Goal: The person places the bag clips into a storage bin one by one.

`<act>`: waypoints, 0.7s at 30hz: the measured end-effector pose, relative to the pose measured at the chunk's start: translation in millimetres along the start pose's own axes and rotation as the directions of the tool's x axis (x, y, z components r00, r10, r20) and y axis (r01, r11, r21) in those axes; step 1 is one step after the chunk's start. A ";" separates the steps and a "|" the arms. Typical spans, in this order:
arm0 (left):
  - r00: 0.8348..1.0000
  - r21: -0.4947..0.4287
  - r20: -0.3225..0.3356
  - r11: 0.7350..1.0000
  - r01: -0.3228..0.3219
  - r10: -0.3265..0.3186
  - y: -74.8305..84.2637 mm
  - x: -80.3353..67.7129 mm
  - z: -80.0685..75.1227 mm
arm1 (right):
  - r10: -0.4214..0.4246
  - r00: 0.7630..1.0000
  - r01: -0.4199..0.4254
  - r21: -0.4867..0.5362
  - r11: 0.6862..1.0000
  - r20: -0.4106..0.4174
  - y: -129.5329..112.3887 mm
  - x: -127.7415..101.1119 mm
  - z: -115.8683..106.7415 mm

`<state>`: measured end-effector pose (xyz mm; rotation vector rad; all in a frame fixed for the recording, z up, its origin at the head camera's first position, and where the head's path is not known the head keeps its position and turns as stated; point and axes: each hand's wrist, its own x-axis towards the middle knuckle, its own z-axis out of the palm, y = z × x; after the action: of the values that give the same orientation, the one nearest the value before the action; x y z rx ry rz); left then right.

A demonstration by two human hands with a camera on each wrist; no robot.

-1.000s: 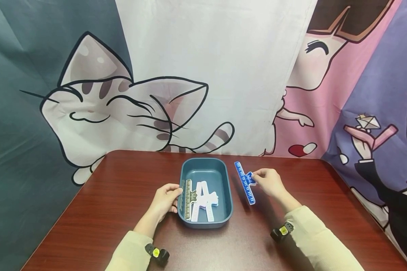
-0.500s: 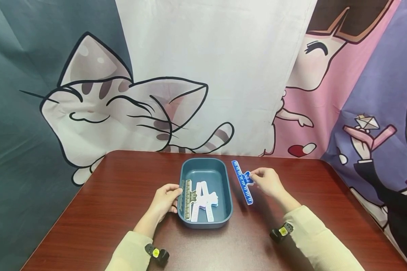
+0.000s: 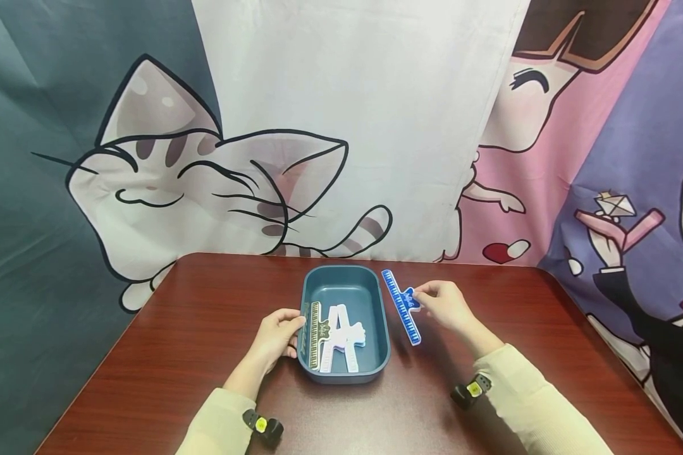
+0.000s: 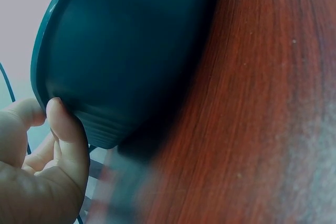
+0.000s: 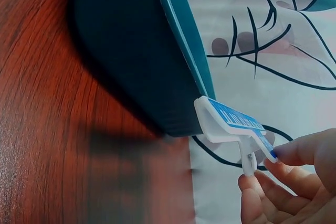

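A blue clip [image 3: 401, 306] with a printed piano-key strip is pinched by its handle between the thumb and fingers of my right hand [image 3: 446, 306]. It is held tilted, just right of a dark teal tray [image 3: 347, 379]. The right wrist view shows the clip's white underside [image 5: 212, 121] above the table. My left hand [image 3: 274, 335] grips the tray's left rim, thumb on one side and fingers on the other; the left wrist view shows this hand [image 4: 58, 166] at the tray wall [image 4: 121, 51]. Inside lie a black-and-gold clip [image 3: 315, 335] and overlapping white clips [image 3: 347, 341].
The reddish-brown wooden table [image 3: 205, 328] carries the tray near its far edge. A cartoon-printed cloth [image 3: 375, 158] hangs right behind it. Small black wrist cameras sit on the left sleeve [image 3: 219, 420] and right sleeve [image 3: 537, 404].
My right hand has moved slightly left, bringing the blue clip closer to the tray's right rim. The left hand, the tray and the clips inside have stayed put.
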<state>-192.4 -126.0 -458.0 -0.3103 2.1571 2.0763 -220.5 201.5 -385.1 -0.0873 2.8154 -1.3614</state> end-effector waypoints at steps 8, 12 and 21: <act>1.000 -0.002 0.005 1.000 0.002 -0.002 0.4 1.0 0.2 | -0.016 1.000 0.016 0.012 1.000 0.011 -7.1 -3.3 3.2; 1.000 0.000 0.006 1.000 -0.001 0.001 2.5 -1.0 0.6 | -0.022 1.000 0.021 0.012 1.000 0.019 -10.4 -4.2 5.4; 1.000 0.005 -0.001 1.000 0.003 -0.003 3.5 -2.3 0.9 | -0.054 0.998 0.053 0.014 0.998 0.026 -13.5 -3.9 10.4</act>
<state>-191.1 -124.9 -454.1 -0.3149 2.1607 2.0690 -215.6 185.2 -381.1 -0.1802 2.8016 -1.3790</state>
